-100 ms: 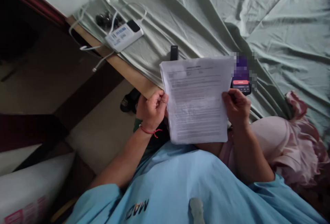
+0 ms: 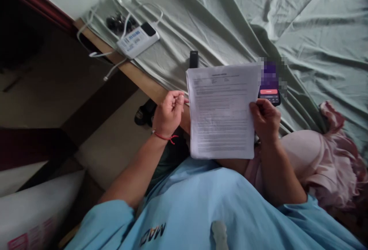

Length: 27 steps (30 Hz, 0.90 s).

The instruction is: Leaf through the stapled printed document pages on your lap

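A stack of printed paper sheets (image 2: 221, 115) is held up over my lap, its text side facing me. My right hand (image 2: 266, 117) pinches the right edge, thumb on top and fingers curled behind. To the left of the stack is my left hand (image 2: 171, 108), fingers curled in with the thumb against them and nothing visible in them. One fingertip points toward the left edge of the papers, with a small gap between. A red string bracelet (image 2: 165, 137) circles the left wrist.
A green sheet (image 2: 224, 23) covers the bed. On it lie a white power bank (image 2: 138, 41) with cables, a small black device (image 2: 194, 59) and a phone (image 2: 269, 92) with a lit screen. A pink cloth (image 2: 333, 165) is at the right, a white sack (image 2: 37, 208) lower left.
My left hand has let go of the left edge of the paper stack and moved slightly left and up. The right hand keeps its pinch almost unmoved.
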{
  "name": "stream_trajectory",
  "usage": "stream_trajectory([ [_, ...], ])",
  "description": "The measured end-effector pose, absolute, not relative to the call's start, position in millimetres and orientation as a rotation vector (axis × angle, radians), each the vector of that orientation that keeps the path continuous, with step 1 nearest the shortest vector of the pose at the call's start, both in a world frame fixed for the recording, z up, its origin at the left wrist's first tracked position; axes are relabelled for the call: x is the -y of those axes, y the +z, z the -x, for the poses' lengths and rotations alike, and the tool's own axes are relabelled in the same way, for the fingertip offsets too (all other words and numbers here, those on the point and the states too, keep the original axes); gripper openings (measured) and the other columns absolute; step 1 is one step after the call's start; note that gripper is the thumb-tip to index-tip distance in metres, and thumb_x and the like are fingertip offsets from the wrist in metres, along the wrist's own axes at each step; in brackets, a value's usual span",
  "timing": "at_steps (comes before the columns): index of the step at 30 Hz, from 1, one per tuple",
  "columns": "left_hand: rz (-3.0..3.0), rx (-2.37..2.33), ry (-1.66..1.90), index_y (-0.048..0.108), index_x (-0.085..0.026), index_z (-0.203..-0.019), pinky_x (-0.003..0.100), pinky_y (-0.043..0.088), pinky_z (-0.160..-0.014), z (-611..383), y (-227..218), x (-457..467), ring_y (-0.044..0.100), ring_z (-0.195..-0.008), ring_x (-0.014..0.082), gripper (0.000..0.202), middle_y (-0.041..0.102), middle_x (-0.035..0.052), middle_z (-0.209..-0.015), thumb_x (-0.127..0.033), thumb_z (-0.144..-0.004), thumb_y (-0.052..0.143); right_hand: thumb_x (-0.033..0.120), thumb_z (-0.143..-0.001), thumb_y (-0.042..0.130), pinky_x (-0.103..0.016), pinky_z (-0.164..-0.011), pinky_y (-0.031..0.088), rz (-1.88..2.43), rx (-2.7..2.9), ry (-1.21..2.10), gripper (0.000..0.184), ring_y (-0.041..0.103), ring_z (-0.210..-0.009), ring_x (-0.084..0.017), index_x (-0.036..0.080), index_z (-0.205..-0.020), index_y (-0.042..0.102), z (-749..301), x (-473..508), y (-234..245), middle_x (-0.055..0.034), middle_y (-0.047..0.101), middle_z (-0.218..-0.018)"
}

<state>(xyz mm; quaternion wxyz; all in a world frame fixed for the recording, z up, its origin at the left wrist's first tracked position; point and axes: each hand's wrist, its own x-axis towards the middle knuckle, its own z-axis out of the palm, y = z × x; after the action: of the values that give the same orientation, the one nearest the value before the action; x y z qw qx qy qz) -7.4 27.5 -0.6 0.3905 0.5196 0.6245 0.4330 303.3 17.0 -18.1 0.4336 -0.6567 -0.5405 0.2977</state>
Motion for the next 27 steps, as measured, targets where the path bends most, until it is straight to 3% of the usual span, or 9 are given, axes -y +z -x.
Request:
stream_trajectory([
  [7,-1.770,-1.654,1.076,0.064,-0.019,-0.098,0.027,0.045,-0.073,22,-11,-78,0.063,-0.076,0.0155,0.032,0.071,0.0053,-0.085,-0.049,-0.099,0.054,0.042,-0.091,0.064,-0.026,-0.055,0.038,1.721,1.462,0.715,0.021,0.048,-0.057,-0.012,0.021,-0.091,0.067,-309,-19,-19,0.0028,0.058,-0.065],
  [13,-2.053,-1.422,0.939,0.056,-0.020,-0.071,0.031,0.038,-0.068,28,-20,-80,0.051,-0.066,0.0156,0.037,0.055,0.0019,-0.067,-0.042,-0.100,0.048,0.041,-0.090,0.066,-0.025,-0.052,0.035,1.674,1.380,0.829,0.018,0.046,-0.055,-0.011,0.022,-0.090,0.068,-311,-17,-21,0.0024,0.059,-0.067],
  [22,-2.035,-1.442,0.789,0.054,-0.020,-0.067,0.032,0.039,-0.068,28,-16,-81,0.051,-0.067,0.0178,0.025,0.055,0.0026,-0.068,-0.034,-0.088,0.055,0.048,-0.084,0.075,-0.027,-0.060,0.047,1.679,1.375,0.780,0.030,0.057,-0.065,-0.013,0.021,-0.096,0.069,-305,-22,-20,-0.0006,0.067,-0.080],
  [27,-2.069,-1.486,0.766,0.052,-0.020,-0.067,0.033,0.039,-0.067,25,-13,-81,0.049,-0.065,0.0173,0.023,0.055,0.0021,-0.066,-0.032,-0.087,0.054,0.044,-0.083,0.075,-0.027,-0.060,0.044,1.751,1.436,0.779,0.024,0.054,-0.062,-0.012,0.021,-0.088,0.070,-307,-22,-21,0.0019,0.063,-0.073],
])
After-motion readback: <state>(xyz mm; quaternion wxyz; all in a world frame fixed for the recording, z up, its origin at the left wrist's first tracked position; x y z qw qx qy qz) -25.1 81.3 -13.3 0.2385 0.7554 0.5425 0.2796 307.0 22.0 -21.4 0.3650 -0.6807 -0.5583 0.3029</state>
